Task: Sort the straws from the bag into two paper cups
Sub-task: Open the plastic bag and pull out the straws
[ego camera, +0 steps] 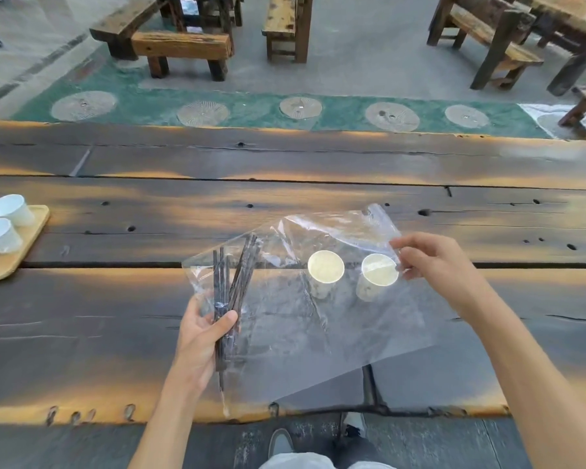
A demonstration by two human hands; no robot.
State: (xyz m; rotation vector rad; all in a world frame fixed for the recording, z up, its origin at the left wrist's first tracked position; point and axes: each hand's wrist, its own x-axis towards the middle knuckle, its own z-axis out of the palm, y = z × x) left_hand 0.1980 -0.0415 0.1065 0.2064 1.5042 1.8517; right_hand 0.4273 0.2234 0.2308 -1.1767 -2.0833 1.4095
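Straws point(224, 299) (light, stiff, slippery in film) sit clamped in left hand point(200, 336); right hand point(430, 262) pinches floppy bag point(318, 326) at three o'clock.

The table point(115, 333) is dark, near-black wood streaked with orange-yellow along its plank edges. The straws point(232, 286) are black — the bag point(335, 319) around them is clear with pale glints. Two paper cups point(325, 267) show cream-white insides. At the left, a light tan tray point(21, 245) carries white cups point(11, 209). Beyond the table, the ground is grey — with a green strip point(251, 108) patterned in pale round discs.
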